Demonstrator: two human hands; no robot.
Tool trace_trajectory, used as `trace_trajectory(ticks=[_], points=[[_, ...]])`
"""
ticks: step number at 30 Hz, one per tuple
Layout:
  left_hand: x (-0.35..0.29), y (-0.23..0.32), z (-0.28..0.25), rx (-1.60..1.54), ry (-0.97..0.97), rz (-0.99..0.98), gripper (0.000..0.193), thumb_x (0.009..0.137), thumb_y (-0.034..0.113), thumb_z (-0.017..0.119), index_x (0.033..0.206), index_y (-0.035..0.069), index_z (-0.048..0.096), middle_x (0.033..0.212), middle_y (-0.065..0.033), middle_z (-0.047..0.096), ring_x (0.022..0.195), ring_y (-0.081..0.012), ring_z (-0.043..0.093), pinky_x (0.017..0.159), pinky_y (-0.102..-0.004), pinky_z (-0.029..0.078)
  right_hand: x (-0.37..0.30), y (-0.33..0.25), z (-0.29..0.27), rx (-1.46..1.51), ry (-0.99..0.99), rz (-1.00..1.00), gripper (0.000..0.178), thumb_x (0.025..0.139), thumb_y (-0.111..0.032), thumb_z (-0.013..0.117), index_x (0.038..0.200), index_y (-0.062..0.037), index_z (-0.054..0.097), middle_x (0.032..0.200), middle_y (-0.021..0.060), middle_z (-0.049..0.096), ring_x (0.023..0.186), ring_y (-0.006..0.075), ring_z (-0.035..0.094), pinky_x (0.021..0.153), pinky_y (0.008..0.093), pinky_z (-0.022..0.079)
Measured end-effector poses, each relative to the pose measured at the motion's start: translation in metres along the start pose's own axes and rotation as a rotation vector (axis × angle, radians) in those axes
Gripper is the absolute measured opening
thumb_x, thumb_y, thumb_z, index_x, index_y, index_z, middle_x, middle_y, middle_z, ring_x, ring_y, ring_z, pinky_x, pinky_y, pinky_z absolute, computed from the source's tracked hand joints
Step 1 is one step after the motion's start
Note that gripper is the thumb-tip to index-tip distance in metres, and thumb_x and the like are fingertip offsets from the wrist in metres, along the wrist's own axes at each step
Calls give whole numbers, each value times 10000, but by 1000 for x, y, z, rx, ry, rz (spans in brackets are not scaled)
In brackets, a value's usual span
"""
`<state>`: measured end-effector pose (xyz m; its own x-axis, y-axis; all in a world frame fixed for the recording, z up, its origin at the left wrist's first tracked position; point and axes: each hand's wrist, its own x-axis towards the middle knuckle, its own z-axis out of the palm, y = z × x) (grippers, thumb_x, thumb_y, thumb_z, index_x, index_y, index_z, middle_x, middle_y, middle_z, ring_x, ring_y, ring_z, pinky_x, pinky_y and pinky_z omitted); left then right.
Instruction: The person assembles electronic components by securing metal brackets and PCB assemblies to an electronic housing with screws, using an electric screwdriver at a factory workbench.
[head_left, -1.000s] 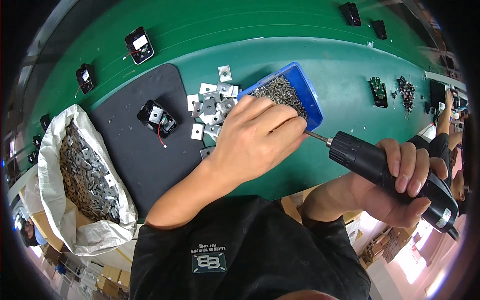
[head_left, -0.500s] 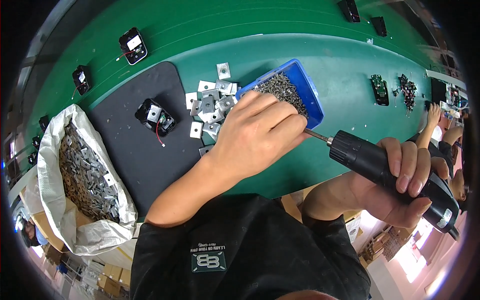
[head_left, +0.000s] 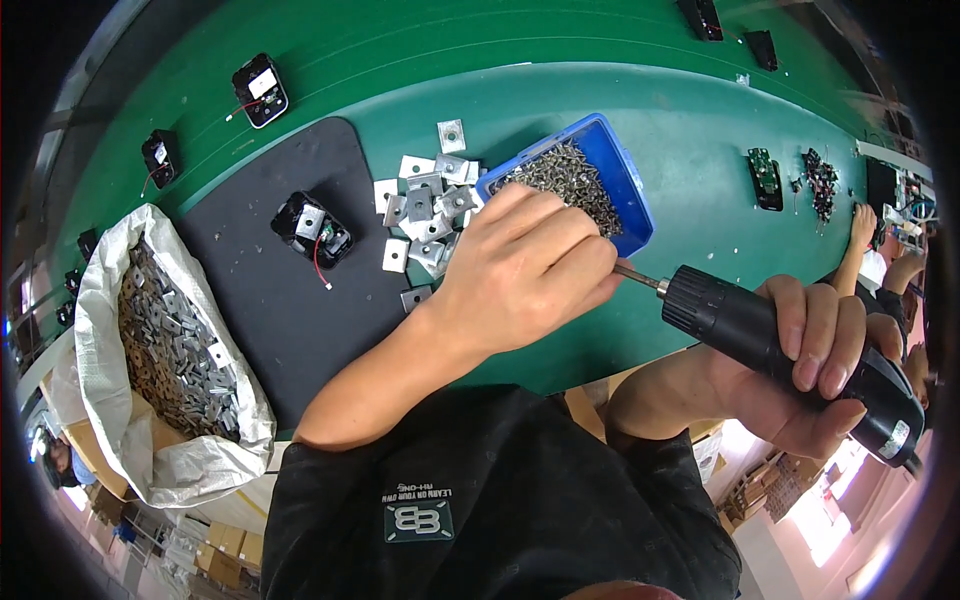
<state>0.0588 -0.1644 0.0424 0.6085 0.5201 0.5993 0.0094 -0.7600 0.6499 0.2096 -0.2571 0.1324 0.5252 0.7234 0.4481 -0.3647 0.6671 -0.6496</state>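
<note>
My right hand (head_left: 800, 360) is wrapped round a black electric screwdriver (head_left: 735, 312), its metal bit pointing left. My left hand (head_left: 535, 260) is closed at the tip of that bit, in front of the blue bin's near edge. Its fingertips face away, so whatever they pinch is hidden. Behind it, the tilted blue bin (head_left: 632, 208) holds many small screws (head_left: 570, 178). Square metal plates (head_left: 420, 203), each with a hole, lie heaped left of the bin. An open black plastic housing (head_left: 292, 216) rests on the dark mat, with a metal plate and a red wire in it.
At the left, a white sack (head_left: 92, 330) is full of small metal pieces. Beyond the dark mat (head_left: 240, 290), black housings (head_left: 262, 92) sit on a green surface. A green circuit board (head_left: 764, 172) and a pile of small parts (head_left: 820, 188) lie right. Another person's arm (head_left: 858, 240) shows far right.
Both hands keep the same hold, with the bit still at my left fingertips. Hands and screwdriver have shifted very slightly right in the picture, and the view itself has moved a little.
</note>
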Motion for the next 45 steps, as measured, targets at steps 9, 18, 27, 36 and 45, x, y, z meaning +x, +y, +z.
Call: trace_trajectory(ticks=[9, 18, 27, 36, 45], points=[[-2, -1, 6, 18, -84, -45, 235, 616, 124, 804, 748, 47, 626, 696, -39, 594, 606, -194, 572, 546, -303, 410, -2, 6, -6, -123, 9, -4, 423, 749, -166, 681, 1119, -122, 481, 753, -39, 532, 671, 77, 507, 699, 251, 400], [-5, -5, 4, 98, -18, 14, 228, 648, 230, 761, 728, 67, 622, 621, 2, 486, 589, -152, 512, 561, -288, 384, -4, 11, -13, -177, -14, -27, 494, 812, -201, 667, 1219, -105, 404, 795, 12, 523, 653, 123, 493, 641, 292, 387], [-3, -3, -33, 64, -63, -107, 594, 533, 347, 830, 1038, 76, 673, 839, -48, 542, 688, -187, 508, 571, -286, 401, -6, 9, -10, -140, 23, -21, 481, 800, -187, 670, 1200, -109, 415, 811, 2, 518, 658, 117, 454, 658, 287, 366], [-81, -18, -130, 411, 249, -129, 557, 567, 361, 853, 992, 70, 641, 1019, -93, 568, 838, -220, 534, 712, -310, 442, -9, 25, 27, 1, 80, -100, 388, 735, -167, 727, 1072, -109, 543, 739, -42, 551, 629, 76, 503, 658, 233, 389], [-104, -33, -129, 521, -23, -647, 1138, 464, 363, 890, 1394, 39, 320, 1297, -148, 480, 1197, -319, 449, 992, -428, 302, -17, 82, 78, 15, -16, -28, 434, 783, -211, 721, 1145, -132, 493, 785, -51, 541, 644, 75, 494, 667, 241, 387]])
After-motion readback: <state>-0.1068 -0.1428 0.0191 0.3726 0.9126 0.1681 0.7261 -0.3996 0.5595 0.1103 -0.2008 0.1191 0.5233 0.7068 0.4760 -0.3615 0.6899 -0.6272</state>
